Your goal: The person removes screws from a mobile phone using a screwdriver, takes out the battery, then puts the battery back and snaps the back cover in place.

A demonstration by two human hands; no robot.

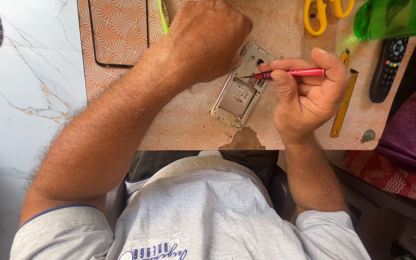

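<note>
At the bottom of the frame is the person's grey shirt, with both bare forearms reaching up from it toward a table covered in an orange patterned sheet.

In the middle of the frame, right of centre, the right hand is closed around a red screwdriver, pinched between thumb and fingers. The tool lies nearly level, its thin tip pointing left and touching the upper part of the phone.

The phone lies back-up and tilted on the table at frame centre, its rear cover off, showing a pale frame and a grey label inside. Just below it the sheet is torn, baring a brown patch.

The left hand sits at upper centre, curled into a loose fist, knuckles up. Its fingertips press on the phone's upper left edge; what lies under the palm cannot be seen.

To the right of the right hand a yellow ruler-like bar lies on the table, and a small grey lump rests near the table's edge. A black remote lies farther right.

Along the top edge are yellow scissors, a green translucent bottle at upper right, and a thin black frame at upper left. White marble floor fills the left side.
</note>
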